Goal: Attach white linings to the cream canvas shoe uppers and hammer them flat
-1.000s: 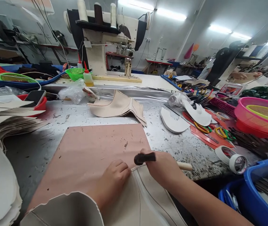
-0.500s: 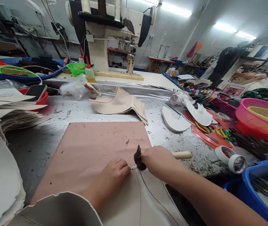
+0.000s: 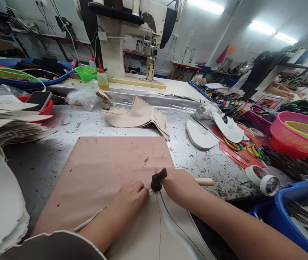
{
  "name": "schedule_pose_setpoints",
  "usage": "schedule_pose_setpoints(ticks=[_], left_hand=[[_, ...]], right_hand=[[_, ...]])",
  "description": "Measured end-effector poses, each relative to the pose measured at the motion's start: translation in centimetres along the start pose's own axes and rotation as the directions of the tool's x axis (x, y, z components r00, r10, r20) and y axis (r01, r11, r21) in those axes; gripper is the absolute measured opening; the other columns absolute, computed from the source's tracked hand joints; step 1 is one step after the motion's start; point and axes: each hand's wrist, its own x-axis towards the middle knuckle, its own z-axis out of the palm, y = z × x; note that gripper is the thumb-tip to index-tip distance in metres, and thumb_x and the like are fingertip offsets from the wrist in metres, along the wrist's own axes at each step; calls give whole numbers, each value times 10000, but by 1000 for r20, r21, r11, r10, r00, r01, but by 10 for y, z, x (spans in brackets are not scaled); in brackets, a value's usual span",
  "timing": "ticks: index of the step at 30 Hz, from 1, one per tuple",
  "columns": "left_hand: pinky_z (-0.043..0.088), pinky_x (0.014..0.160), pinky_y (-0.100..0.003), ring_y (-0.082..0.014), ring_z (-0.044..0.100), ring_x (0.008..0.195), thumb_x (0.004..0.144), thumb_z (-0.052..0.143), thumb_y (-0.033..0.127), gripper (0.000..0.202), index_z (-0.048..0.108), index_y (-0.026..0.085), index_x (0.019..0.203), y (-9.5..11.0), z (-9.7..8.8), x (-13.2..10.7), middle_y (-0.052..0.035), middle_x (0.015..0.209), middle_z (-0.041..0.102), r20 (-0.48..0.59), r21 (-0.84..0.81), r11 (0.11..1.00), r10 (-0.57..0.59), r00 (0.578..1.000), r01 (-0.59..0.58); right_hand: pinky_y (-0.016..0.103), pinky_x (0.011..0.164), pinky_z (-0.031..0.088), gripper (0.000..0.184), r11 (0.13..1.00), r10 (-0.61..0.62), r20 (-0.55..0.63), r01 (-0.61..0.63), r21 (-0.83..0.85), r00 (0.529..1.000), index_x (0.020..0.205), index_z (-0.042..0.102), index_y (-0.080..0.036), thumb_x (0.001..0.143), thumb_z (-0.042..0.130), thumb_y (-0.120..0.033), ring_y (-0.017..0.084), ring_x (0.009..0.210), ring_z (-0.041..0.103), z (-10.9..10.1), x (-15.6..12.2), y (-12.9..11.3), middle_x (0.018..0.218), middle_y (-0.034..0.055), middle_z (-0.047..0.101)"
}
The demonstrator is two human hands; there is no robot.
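My right hand [image 3: 179, 187] grips a small hammer [image 3: 157, 179] with a dark head and a pale wooden handle; the head rests on the top end of a seam in a beige leather piece [image 3: 156, 231]. My left hand [image 3: 130, 196] is closed, its fingers pinching and pressing the leather's top edge just left of the hammer head. The leather lies on a pink work mat [image 3: 107, 169] on the scuffed grey table [image 3: 194, 162].
A stack of beige cut pieces [image 3: 137, 117] lies beyond the mat, more stacks [image 3: 10, 122] at left. White shapes [image 3: 199, 137], scissors [image 3: 254, 151], tape rolls [image 3: 263, 178], a pink basket [image 3: 297, 133] and a blue bin [image 3: 291, 224] crowd the right. A sewing machine [image 3: 124, 39] stands behind.
The hammer head was raised level, then tipped down onto the seam end, and now rests there slightly lower. My left hand stays pinching the leather edge. The view has shifted down a little.
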Motion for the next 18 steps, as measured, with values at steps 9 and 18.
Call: schedule_pose_setpoints(ticks=[9, 18], left_hand=[[411, 613, -302, -200, 524, 693, 755, 423, -13, 231, 585, 152, 745, 3, 2, -3, -55, 761, 588, 39, 83, 995, 46, 998, -49], [401, 529, -304, -220, 519, 696, 718, 444, -8, 236, 560, 168, 824, 17, -3, -33, -77, 811, 590, 158, 242, 959, 109, 981, -146]], right_hand=[[265, 482, 258, 238, 999, 33, 40, -34, 27, 999, 850, 603, -197, 741, 457, -44, 169, 616, 593, 7, -1, -5, 698, 32, 655], [249, 490, 282, 206, 995, -37, 73, 30, 92, 997, 806, 621, -192, 720, 499, -50, 164, 611, 573, 5, 2, -13, 679, 32, 635]])
